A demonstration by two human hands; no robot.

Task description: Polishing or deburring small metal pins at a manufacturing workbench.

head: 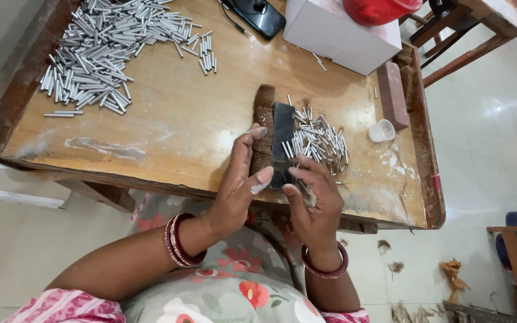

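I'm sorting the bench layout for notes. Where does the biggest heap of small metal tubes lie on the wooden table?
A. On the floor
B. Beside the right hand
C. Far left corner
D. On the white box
C: the big heap of metal tubes covers the table's far left corner; only a smaller pile lies near the hands.

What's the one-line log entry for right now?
left hand: touching brown fibre bundle | right hand: on dark block | metal tubes: beside block

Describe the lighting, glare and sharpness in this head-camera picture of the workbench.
Head view: soft, even daylight; a pale sheen on the wooden table and glare on the floor tiles; the pile of metal tubes is sharp; the left hand and right hand are clear, casting faint shadows; the table edges bow from wide-angle distortion.
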